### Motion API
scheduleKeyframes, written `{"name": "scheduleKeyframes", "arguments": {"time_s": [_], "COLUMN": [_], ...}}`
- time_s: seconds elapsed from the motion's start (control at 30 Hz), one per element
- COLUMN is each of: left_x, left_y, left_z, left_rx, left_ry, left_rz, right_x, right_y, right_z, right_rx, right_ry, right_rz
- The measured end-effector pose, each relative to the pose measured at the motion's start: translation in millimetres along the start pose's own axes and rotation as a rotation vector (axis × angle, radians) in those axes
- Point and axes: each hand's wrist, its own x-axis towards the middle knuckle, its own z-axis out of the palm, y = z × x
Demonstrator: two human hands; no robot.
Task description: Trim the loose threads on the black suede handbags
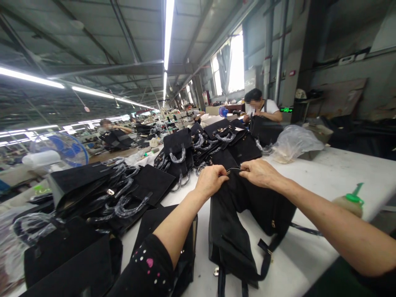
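A black bag with straps and a gold zipper pull lies on the white table, its upper edge raised between my hands. My left hand pinches that edge on the left side. Just to the right, my right hand grips the same edge with fingers closed. The two hands are a short distance apart, with a strip of the edge showing between them. Below the raised part, the bag's body bends around a gap where the white tabletop shows.
Black bags with plastic-wrapped handles pile up at the left and beyond my hands. A clear plastic bag and a green-capped bottle are at the right. A person sits across the table; a blue fan stands left.
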Motion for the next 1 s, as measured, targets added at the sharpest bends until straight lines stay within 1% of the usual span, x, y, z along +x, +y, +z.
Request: {"name": "scheduleKeyframes", "arguments": {"time_s": [0.13, 0.3, 0.43, 0.63, 0.7, 0.83, 1.0], "left_x": [-1.5, -2.2, -3.1, -7.9, -9.8, -12.4, -10.9], "left_y": [6.9, 7.1, 6.1, 0.3, -2.7, -6.7, -4.2], "left_z": [0.3, 2.1, 2.3, 2.2, 1.8, -0.2, -2.6], "left_rx": [-0.019, -0.064, -0.067, -0.089, -0.084, -0.054, -0.028], "left_ry": [0.031, 0.069, 0.068, 0.068, 0.068, 0.061, 0.05], "left_rz": [-0.063, -0.112, -0.105, -0.104, -0.085, -0.03, -0.05], "right_x": [0.4, 1.2, 5.0, 18.5, 21.2, 21.4, 19.0], "right_y": [2.3, 1.9, -2.4, -17.5, -20.6, -21.2, -20.5], "right_z": [0.8, 1.1, 2.9, 9.2, 10.7, 12.2, 12.1], "right_rx": [0.009, 0.014, 0.018, 0.03, 0.038, 0.071, 0.101], "right_ry": [0.0, -0.006, -0.011, -0.01, -0.009, -0.007, -0.001], "right_rz": [-0.007, -0.011, -0.006, -0.065, -0.078, -0.098, -0.111]}}
